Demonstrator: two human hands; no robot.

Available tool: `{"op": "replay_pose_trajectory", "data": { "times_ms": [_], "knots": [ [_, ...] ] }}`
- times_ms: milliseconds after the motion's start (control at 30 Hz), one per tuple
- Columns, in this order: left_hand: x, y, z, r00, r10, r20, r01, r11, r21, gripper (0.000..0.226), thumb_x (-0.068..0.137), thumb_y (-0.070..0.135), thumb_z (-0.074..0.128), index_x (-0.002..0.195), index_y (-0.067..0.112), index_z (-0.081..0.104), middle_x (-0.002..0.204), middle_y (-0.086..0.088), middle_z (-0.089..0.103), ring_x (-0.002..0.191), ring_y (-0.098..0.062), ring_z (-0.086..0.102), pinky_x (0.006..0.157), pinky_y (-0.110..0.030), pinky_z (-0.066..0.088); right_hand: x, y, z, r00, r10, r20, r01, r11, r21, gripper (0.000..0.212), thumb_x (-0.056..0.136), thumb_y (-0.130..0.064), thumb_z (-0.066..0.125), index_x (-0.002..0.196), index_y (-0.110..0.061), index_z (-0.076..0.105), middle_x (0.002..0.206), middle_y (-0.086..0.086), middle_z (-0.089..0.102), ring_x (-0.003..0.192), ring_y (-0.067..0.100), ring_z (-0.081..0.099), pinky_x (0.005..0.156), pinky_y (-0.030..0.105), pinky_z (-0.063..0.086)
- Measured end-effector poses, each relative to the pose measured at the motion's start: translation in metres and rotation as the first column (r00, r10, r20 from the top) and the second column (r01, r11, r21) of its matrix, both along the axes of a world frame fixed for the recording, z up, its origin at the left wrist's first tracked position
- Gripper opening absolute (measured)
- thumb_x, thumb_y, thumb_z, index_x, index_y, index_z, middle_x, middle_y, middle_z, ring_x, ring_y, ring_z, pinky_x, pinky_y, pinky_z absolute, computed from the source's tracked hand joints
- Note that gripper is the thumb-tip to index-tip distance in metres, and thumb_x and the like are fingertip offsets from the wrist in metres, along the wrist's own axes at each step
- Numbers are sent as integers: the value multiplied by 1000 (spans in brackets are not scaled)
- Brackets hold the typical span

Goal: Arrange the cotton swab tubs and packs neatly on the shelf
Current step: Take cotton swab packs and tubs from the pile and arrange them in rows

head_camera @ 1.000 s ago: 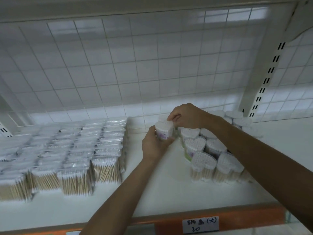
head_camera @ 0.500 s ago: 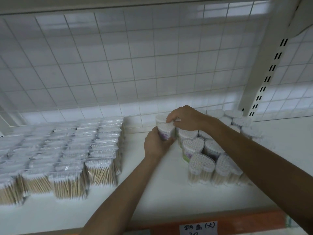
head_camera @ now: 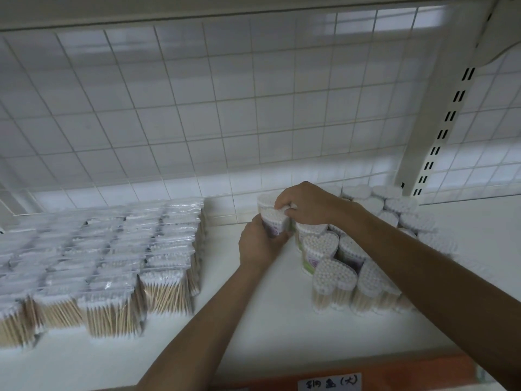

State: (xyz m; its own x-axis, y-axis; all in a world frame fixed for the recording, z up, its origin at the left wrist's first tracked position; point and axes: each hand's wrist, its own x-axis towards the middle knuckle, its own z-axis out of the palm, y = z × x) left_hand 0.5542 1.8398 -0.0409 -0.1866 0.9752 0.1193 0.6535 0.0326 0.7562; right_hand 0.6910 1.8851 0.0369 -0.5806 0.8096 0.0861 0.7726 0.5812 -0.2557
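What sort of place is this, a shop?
Probably a shop or stockroom: a slotted shelving upright, a handwritten label on the shelf edge, and rows of identical cotton swab packs and tubs.

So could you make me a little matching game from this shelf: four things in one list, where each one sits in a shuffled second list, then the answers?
Things
1. held tub
2. bagged packs
3. heart-shaped tubs
4. handwritten label

Places
A. on the orange front edge
B. in rows on the left of the shelf
C. clustered on the right of the shelf
D. near the back grid, gripped by the left hand and right hand

Pairs: 1-D, 2-B, 3-C, 4-A.
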Motion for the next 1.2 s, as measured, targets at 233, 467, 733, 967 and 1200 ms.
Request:
{"op": "replay_pose_trajectory", "data": {
  "times_ms": [233,467,733,967,1200],
  "knots": [
    [1,-9,8,1000,-2,-18,1,999,-37,64,69,51,76,114,11,53,108,-5,63,97,-23,59,77,-31,47,-1,-6,-1,1000,1,-1,-1,1000,-24,46,87,-3,48,130,-15,53,132,1,56,120,19,51,94,25,36],
    [-13,-23,39,986,-1,-165,3,1000,15,65,81,32,70,129,2,40,126,-14,53,117,-28,49,90,-32,39,-7,-15,19,988,-26,-154,40,995,90,35,89,0,48,120,-8,61,120,6,64,112,19,58,96,27,43],
    [-63,-61,77,945,44,-324,33,973,227,45,94,14,50,138,8,42,129,-14,52,119,-28,47,91,-28,33,-78,-47,34,980,60,-190,-28,986,167,30,90,-10,51,117,-13,64,116,3,66,108,20,59,95,33,44],
    [-171,-106,88,888,233,-396,-110,945,308,44,96,13,45,139,10,42,133,-11,52,122,-28,45,94,-29,35,-186,-87,41,967,147,-206,-111,978,175,28,91,-22,55,118,-17,63,118,-2,65,111,19,55,97,36,43],
    [-314,-180,84,778,355,-518,-248,932,266,39,96,16,45,134,11,47,126,-10,57,118,-30,46,90,-37,42,-332,-149,33,949,273,-155,-253,958,136,30,92,-23,53,120,-17,61,122,0,62,114,20,55,98,36,43]
  ]
}}
